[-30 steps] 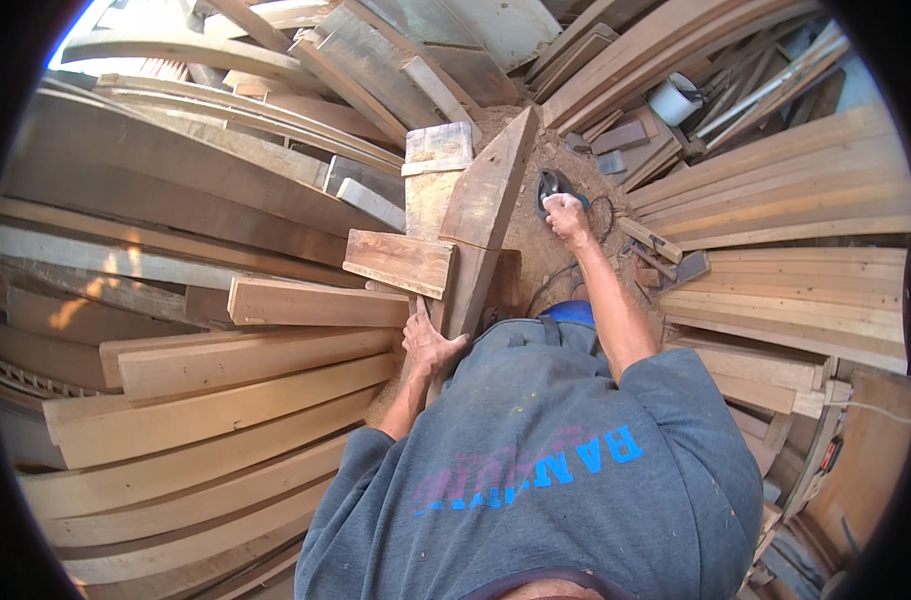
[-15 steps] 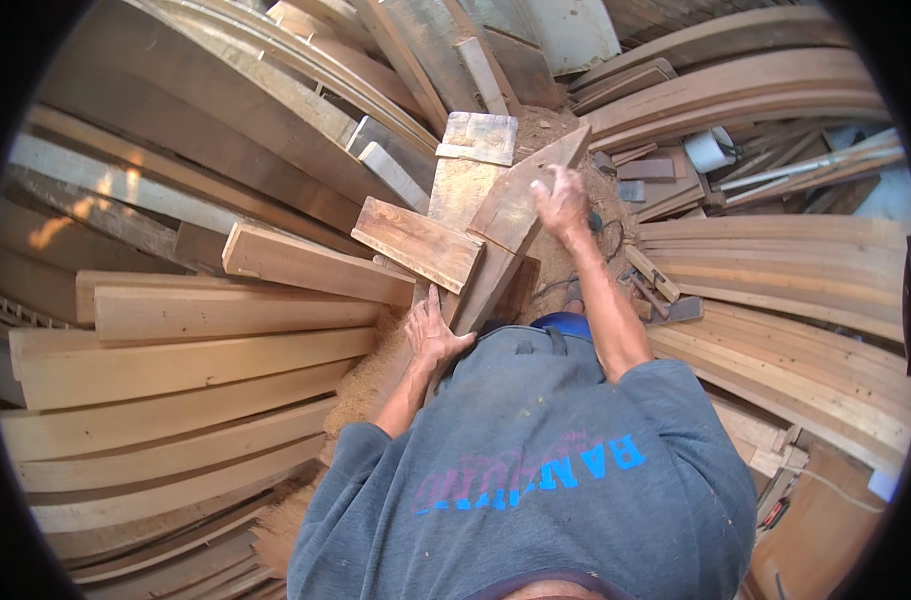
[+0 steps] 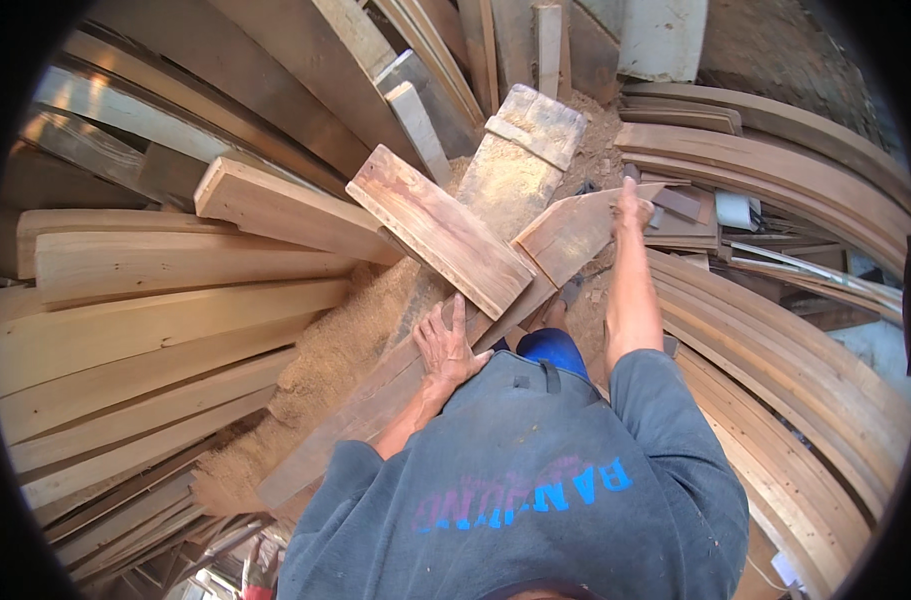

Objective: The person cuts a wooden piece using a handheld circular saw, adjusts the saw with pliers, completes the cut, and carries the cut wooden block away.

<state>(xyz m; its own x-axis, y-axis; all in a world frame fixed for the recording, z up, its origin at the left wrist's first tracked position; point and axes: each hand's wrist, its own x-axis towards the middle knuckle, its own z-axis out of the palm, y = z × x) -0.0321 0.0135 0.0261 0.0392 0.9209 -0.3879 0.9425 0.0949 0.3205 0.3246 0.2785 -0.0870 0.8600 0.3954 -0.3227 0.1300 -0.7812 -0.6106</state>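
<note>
A long worn wooden plank (image 3: pixel 565 240) runs diagonally from lower left to upper right in front of me. My right hand (image 3: pixel 630 205) grips its far upper end. My left hand (image 3: pixel 443 345) lies flat on the plank's middle, fingers spread. A shorter thick board (image 3: pixel 440 230) lies across the plank, tilted, just above my left hand. Behind it a pale dusty board with a block on its end (image 3: pixel 520 150) points away from me.
Stacks of long pale planks (image 3: pixel 155 300) fill the left side. Curved wooden strips (image 3: pixel 795 330) pile up on the right. Sawdust (image 3: pixel 335 350) covers the ground between the stacks. More boards lean at the top, one of them white (image 3: pixel 660 35).
My view has swung left and closer over the pile. The plank has tipped lower, and my right hand has slid out along it to its far end. My left hand stays on the middle.
</note>
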